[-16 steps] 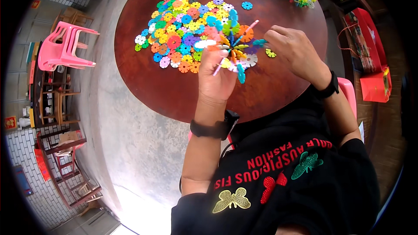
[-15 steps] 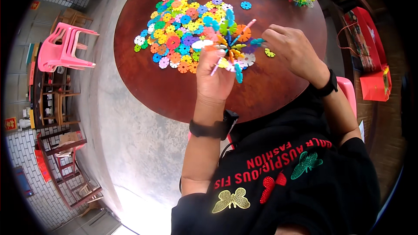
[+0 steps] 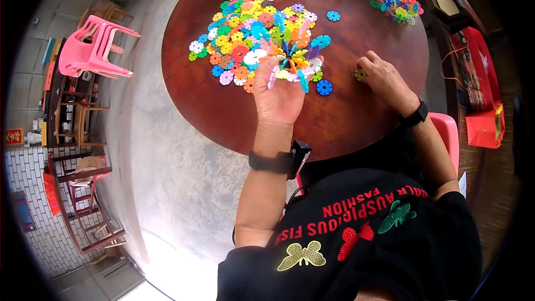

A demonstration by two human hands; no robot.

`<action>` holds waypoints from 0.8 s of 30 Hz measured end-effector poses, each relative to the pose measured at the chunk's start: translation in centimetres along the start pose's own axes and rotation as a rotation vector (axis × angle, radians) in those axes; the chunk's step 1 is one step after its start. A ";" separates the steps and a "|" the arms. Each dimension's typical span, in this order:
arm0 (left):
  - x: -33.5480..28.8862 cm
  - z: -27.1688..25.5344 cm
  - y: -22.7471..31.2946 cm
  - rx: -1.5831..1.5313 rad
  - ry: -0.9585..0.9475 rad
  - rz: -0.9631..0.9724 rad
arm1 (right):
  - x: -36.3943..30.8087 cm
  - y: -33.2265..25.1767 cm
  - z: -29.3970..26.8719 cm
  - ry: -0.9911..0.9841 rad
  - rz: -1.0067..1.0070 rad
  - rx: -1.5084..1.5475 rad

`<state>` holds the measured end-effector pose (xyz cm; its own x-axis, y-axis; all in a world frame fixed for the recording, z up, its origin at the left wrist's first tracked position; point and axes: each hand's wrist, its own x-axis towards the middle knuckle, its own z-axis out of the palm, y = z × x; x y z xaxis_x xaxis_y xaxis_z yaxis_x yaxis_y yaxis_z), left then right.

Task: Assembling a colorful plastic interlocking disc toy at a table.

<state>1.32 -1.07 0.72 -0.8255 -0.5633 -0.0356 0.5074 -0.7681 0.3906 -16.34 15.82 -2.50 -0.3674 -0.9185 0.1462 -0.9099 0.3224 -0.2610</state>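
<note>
Grasping the cluster [image 3: 291, 58] from its near side, the left hand [image 3: 278, 100] has its thumb up along the left edge; the fingers behind are mostly hidden. The cluster is a roundish burst of slotted discs set at many angles, with no clear long axis, and lies just beyond the palm.

To its right, apart from it, the right hand [image 3: 387, 82] is low over the table [image 3: 345, 128], its fingertips at a yellow disc [image 3: 360, 74]. That disc lies on the far left side of the fingers, toward the cluster; whether they pinch it or only touch it, I cannot tell. The right hand is clearly the nearer one to it.

Between the hands, a blue disc [image 3: 324, 87] lies flat, nearer the cluster. Left of and beyond the cluster spreads the pile [image 3: 237, 39]; joined discs [image 3: 398, 5] stand along the far edge.
</note>
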 end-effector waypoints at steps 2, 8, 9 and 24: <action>0.0 -0.5 0.1 -0.001 0.040 0.025 | 0.2 -0.1 -0.4 0.002 0.010 0.032; -0.4 0.9 -0.1 -0.038 -0.086 -0.018 | 0.1 -4.0 -4.7 0.094 -0.018 0.357; -0.6 0.5 -0.1 -0.016 -0.074 0.000 | 0.1 -5.6 -5.3 0.175 0.008 0.501; -1.1 1.4 -2.0 0.035 0.052 0.075 | -0.1 -8.5 -5.5 0.351 -0.103 0.313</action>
<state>0.85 1.52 1.22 -0.7714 -0.6342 -0.0522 0.5572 -0.7128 0.4259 -9.65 14.45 4.90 -0.3707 -0.7916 0.4858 -0.8631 0.1005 -0.4949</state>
